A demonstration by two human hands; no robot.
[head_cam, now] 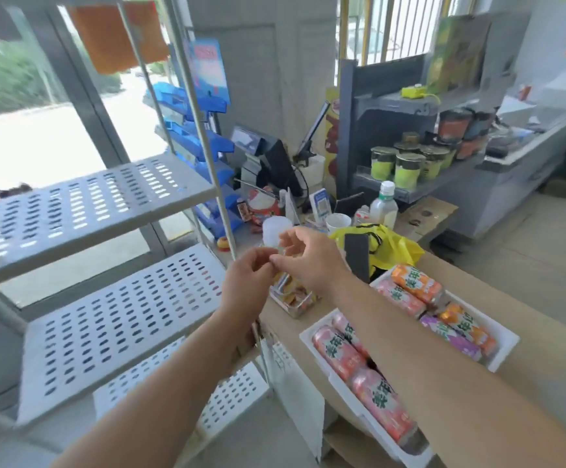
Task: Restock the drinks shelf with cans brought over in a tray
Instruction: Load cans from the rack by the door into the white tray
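Observation:
A white tray lies on the brown counter at the right, holding several cans on their sides: pink cans, orange cans and a purple can. My right forearm crosses over the tray. My left hand and my right hand meet in front of me above the counter, fingertips touching, fingers curled with nothing visible in them. A grey perforated metal shelf unit stands at the left with bare shelves.
A small clear box of snacks sits just under my hands. A yellow bag, a bottle, a paper cup and a till screen crowd the counter's far end. A second shelf with jars stands behind.

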